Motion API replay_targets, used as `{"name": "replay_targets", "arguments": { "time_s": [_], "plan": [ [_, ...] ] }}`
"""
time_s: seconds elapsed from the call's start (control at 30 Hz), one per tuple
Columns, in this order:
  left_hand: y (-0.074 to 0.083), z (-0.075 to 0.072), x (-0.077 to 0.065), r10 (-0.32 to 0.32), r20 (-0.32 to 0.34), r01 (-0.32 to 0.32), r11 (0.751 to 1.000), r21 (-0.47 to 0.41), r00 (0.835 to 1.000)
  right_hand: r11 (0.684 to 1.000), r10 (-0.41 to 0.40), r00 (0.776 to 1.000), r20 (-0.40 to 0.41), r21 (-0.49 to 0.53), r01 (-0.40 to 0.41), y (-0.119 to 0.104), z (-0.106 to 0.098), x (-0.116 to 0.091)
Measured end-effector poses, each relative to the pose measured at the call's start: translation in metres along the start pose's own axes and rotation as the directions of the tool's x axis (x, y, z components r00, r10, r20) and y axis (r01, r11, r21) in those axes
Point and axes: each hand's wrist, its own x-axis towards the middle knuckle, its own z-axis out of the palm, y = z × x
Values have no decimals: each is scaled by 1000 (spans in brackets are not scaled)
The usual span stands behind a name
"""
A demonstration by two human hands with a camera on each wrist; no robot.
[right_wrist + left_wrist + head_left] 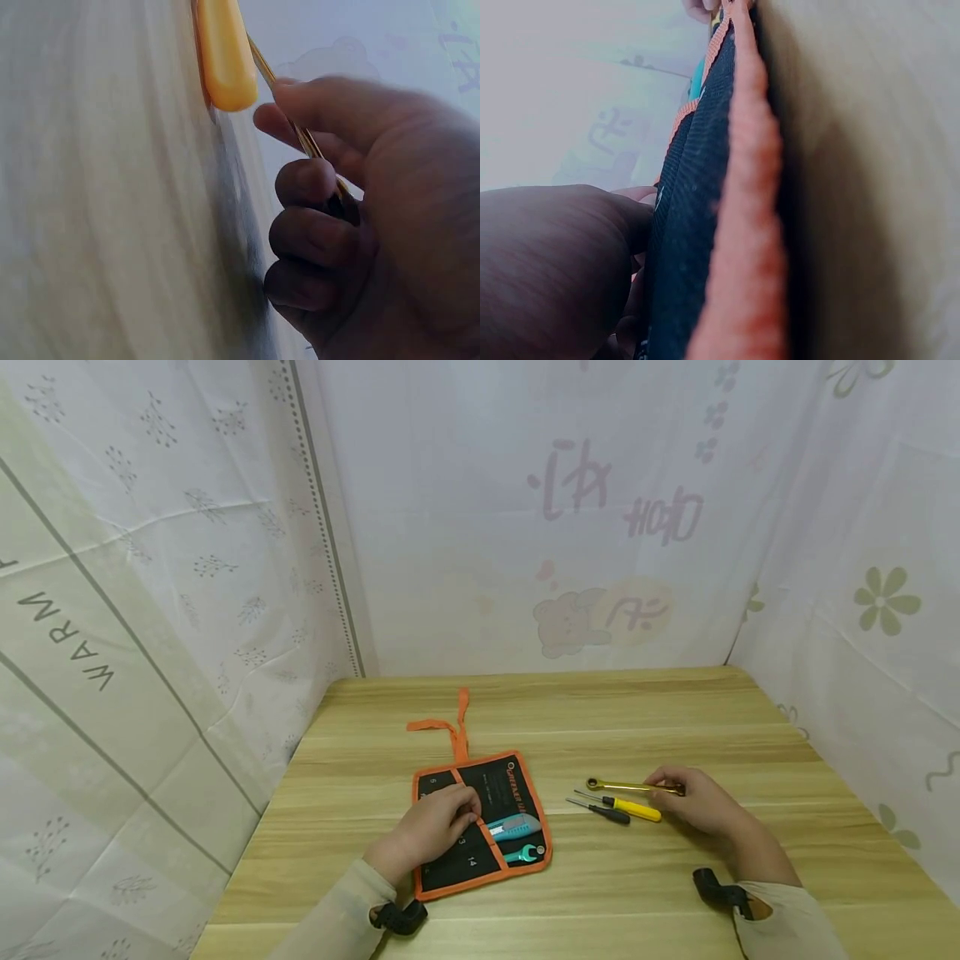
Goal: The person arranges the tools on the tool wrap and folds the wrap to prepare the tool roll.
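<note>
A black tool pouch (491, 781) with orange edging lies opened flat on the table. My left hand (442, 827) is over its numbered pockets, with curled thumb and fingertips pinching at the orange pocket edge. From the pockets stick out a teal utility knife (516, 827) and a green open-end wrench (523, 854). On the right, my right hand (693, 797) grips one end of a gold ratchet wrench (626, 787), thumb and fingers curled round its shaft. Close by the wrench lie a yellow-handled screwdriver (636, 809) and a black-handled screwdriver (611, 814).
Orange tie straps (461, 739) trail from the pouch toward the back of the wooden table (615, 893). Patterned cloth (465, 527) hangs behind the table and along both sides. Each wrist wears a black camera mount.
</note>
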Motion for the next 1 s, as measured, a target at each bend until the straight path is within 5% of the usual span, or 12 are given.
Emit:
{"name": "replay_targets", "arguments": {
  "time_s": [0.27, 0.6, 1.0],
  "plan": [
    [-1, 2, 0, 7, -10, -7, 1000, 3, 1000, 999, -19, 1000, -4, -33, 19, 2, 2, 2],
    [-1, 2, 0, 5, -24, -5, 1000, -3, 1000, 997, -10, 999, -50, 70, 14, -10, 2, 2],
    [0, 1, 0, 7, -27, -8, 1000, -15, 1000, 990, -136, 989, -65, -56, 132, -29, 9, 11]
  ]
}}
